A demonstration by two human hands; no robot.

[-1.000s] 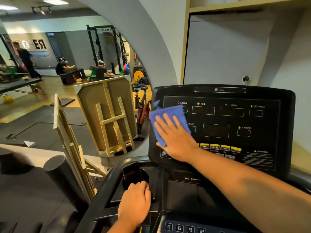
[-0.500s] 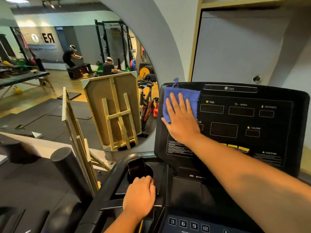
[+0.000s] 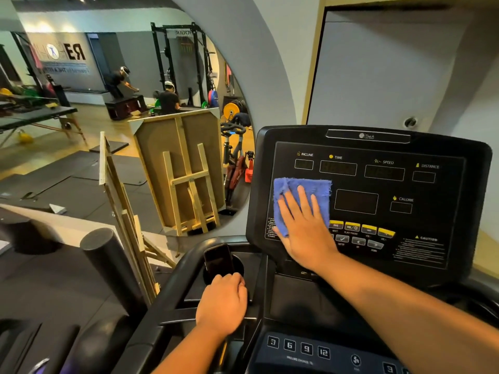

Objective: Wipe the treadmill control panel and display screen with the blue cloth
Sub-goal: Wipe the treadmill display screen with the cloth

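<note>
Looking down from the head view, the right hand (image 3: 305, 228) is flat, fingers spread, pressing the blue cloth (image 3: 299, 197) against the left part of the upright control panel (image 3: 378, 195). So it's not really gripping the cloth, just pinning it under an open palm. The cloth sits below the INCLINE and TIME windows, just left of the big middle display screen (image 3: 356, 202), and its lower right edge is next to the row of yellow buttons (image 3: 361, 228). The left hand (image 3: 222, 306) is down low, curled closed around the handlebar (image 3: 172, 290) beside the cup holder with a phone (image 3: 218, 259) standing in it, so it looks like it's just bracing. The key thing for the next stroke, I'd guess: nearly all the unwiped-looking area lies to the right of the cloth, and the panel runs long side to side. The right hand is already on it and is clearly the nearer one, so a sideways sweep across the screen toward the DISTANCE and CALORIE windows seems the natural move. The lower keypad (image 3: 297, 346) with 3, 6, 9, 12 sits closer to the body, well below the cloth.
</note>
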